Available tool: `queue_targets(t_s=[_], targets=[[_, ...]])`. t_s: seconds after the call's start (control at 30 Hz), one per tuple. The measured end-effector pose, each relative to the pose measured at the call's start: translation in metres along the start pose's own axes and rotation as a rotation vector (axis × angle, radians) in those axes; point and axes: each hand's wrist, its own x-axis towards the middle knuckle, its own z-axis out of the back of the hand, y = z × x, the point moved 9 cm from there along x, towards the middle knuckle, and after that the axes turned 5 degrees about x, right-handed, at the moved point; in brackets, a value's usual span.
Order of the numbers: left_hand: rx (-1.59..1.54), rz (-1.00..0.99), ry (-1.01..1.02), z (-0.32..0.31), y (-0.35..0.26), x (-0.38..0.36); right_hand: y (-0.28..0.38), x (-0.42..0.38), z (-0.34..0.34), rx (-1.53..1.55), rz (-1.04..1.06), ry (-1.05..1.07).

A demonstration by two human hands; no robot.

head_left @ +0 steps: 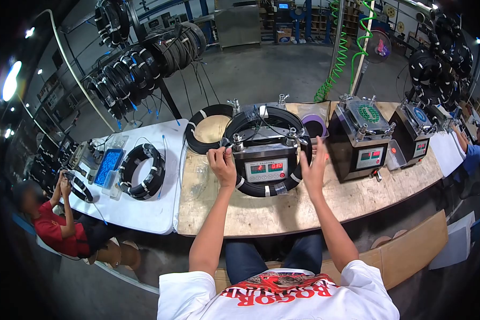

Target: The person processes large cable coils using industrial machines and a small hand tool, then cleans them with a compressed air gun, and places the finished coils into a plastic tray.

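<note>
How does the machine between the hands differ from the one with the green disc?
The middle machine has a black cable coil around its front panel; the right machine has none. The right machine openly shows a green disc on top, while the coil partly hides the middle machine's top. Both stand on the wooden bench and have metal posts and red lit digits.

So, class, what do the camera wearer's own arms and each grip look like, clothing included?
The left grip and right grip are bare human hands, ungloved. The forearms are uncovered too. Short, loose white sleeves cover the upper arms, part of a white T-shirt with red lettering.
</note>
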Motion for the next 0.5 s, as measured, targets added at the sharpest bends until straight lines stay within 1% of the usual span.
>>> queue_targets(t_s=[0.03,0.07,0.1,0.17,0.37,0.5], targets=[[0.006,-0.007,-0.003,0.001,-0.001,0.001,0.011,-0.012,-0.001,-0.063,0.078,-0.007],[0.012,-0.012,-0.004,0.001,-0.001,0.001,0.009,-0.023,-0.009,-0.034,-0.003,0.078],[0.019,-0.016,-0.008,0.002,-0.002,0.000,0.010,-0.034,-0.017,-0.087,0.029,0.089],[0.016,-0.004,-0.002,0.001,-0.001,-0.001,0.014,-0.054,-0.032,-0.279,0.034,0.180],[0.029,-0.034,-0.012,-0.001,0.001,0.000,0.010,-0.062,-0.048,-0.351,-0.041,0.223],[0.016,-0.049,-0.026,0.001,-0.003,0.002,0.010,-0.062,-0.053,-0.359,-0.060,0.210]])
